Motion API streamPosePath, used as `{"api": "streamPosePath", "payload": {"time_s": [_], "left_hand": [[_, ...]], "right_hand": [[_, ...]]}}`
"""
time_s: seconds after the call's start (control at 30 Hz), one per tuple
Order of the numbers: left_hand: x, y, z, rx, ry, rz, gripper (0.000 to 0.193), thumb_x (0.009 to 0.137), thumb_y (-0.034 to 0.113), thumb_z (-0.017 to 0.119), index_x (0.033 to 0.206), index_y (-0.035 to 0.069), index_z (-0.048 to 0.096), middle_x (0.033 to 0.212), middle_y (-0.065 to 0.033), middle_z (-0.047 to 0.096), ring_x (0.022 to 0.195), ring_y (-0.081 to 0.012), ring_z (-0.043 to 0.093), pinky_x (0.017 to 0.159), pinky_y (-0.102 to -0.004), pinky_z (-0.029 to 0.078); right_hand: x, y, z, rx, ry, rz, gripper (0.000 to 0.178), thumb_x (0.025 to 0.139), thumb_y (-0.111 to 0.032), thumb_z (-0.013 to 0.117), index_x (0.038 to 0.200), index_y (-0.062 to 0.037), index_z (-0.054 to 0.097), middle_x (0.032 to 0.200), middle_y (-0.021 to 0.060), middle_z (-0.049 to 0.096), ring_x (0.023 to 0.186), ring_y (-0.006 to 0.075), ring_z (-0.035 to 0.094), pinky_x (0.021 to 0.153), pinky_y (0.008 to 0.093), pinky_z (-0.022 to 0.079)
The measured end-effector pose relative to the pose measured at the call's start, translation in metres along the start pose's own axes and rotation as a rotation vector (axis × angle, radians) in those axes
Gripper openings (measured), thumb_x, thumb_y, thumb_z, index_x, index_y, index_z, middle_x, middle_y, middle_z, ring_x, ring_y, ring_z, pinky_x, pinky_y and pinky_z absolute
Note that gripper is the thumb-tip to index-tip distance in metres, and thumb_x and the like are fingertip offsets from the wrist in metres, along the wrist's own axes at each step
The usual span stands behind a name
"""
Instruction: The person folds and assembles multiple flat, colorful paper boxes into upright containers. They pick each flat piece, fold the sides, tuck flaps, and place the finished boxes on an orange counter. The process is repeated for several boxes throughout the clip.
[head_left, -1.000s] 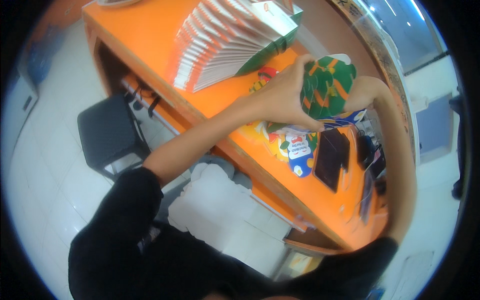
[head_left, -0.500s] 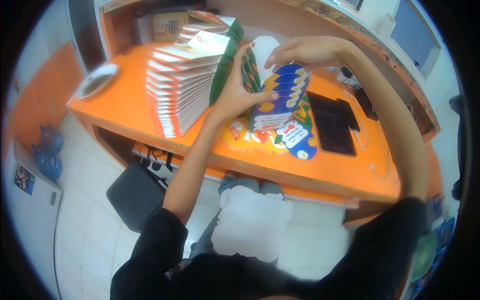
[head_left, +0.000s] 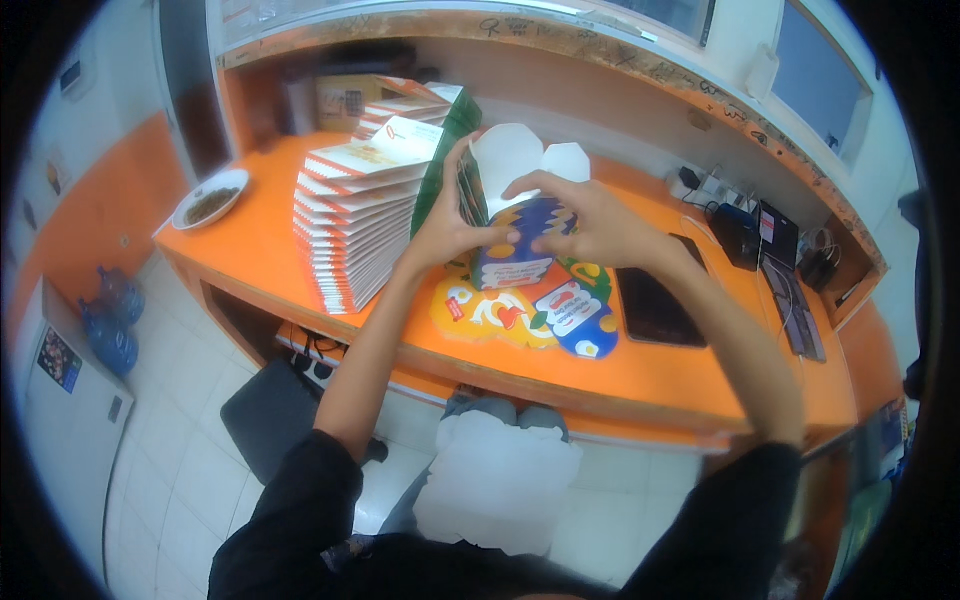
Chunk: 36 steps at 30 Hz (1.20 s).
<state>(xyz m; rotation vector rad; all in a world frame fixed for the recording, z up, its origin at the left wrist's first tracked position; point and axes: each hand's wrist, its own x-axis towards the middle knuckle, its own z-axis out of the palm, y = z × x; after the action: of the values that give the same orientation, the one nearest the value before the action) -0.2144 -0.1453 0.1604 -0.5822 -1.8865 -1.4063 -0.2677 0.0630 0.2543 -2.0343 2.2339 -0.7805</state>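
At frame centre, our left hand (head_left: 452, 228) and right hand (head_left: 588, 222) both grip a half-folded blue printed cardboard carton (head_left: 512, 235) – fingers clenched on opposite sides, steadying it above the orange counter (head_left: 250, 245). The fanned stack of flat cartons (head_left: 350, 225) stands just left – within reach.

The printed side of the carton blank (head_left: 510, 225) was largely covered by the left hand (head_left: 450, 225) and right hand (head_left: 585, 225), and its lower edge hid part of the flat printed blanks (head_left: 540, 315) lying on the orange counter (head_left: 250, 250). The contents of the small dish (head_left: 210, 200) were too small to tell. The stack of folded cartons (head_left: 355, 230) hid the box (head_left: 345, 100) behind it. The black tablet (head_left: 655, 305) showed only a dark face
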Motion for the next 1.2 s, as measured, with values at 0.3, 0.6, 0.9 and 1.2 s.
{"api": "streamPosePath", "payload": {"time_s": [0.3, 0.6, 0.9, 1.2], "left_hand": [[-0.061, 0.018, 0.031, 0.598, 0.071, -0.154, 0.094, 0.081, 0.034, 0.070, 0.146, 0.005, 0.008, 0.142, -0.0281, 0.024, 0.135, -0.0398, 0.025, 0.108, -0.0443, 0.027], [-0.103, 0.029, 0.040, 0.740, -0.059, -0.160, 0.039, 0.082, 0.029, 0.067, 0.110, 0.004, 0.058, 0.117, -0.0160, 0.054, 0.108, -0.0317, 0.055, 0.090, -0.0386, 0.045], [-0.108, 0.029, 0.039, 0.572, 0.050, -0.119, 0.026, 0.081, 0.021, 0.069, 0.100, 0.005, 0.062, 0.105, -0.0123, 0.060, 0.095, -0.0275, 0.060, 0.080, -0.0344, 0.049], [-0.119, 0.078, 0.041, 0.096, -0.002, -0.020, 0.014, 0.079, 0.008, 0.068, 0.091, 0.001, 0.065, 0.089, -0.0076, 0.066, 0.083, -0.0229, 0.063, 0.073, -0.0314, 0.049]], "right_hand": [[0.002, 0.059, 0.000, -0.511, 0.378, 0.040, 0.031, 0.075, -0.001, 0.064, 0.101, -0.0108, 0.050, 0.088, 0.0129, 0.062, 0.083, 0.0257, 0.061, 0.091, 0.0393, 0.034], [0.085, 0.146, 0.005, -0.195, 0.409, 0.137, 0.034, 0.075, 0.004, 0.060, 0.105, -0.0047, 0.047, 0.092, 0.0241, 0.060, 0.090, 0.0405, 0.059, 0.074, 0.0467, 0.048], [0.111, 0.124, 0.041, -0.144, 0.546, 0.169, 0.046, 0.077, -0.001, 0.062, 0.118, -0.0104, 0.044, 0.114, 0.0182, 0.055, 0.107, 0.0359, 0.054, 0.087, 0.0430, 0.046], [-0.051, -0.009, 0.040, -0.056, 0.457, 0.063, 0.042, 0.080, -0.010, 0.065, 0.118, -0.0025, 0.048, 0.101, 0.0171, 0.060, 0.089, 0.0285, 0.062, 0.080, 0.0363, 0.048]]}}
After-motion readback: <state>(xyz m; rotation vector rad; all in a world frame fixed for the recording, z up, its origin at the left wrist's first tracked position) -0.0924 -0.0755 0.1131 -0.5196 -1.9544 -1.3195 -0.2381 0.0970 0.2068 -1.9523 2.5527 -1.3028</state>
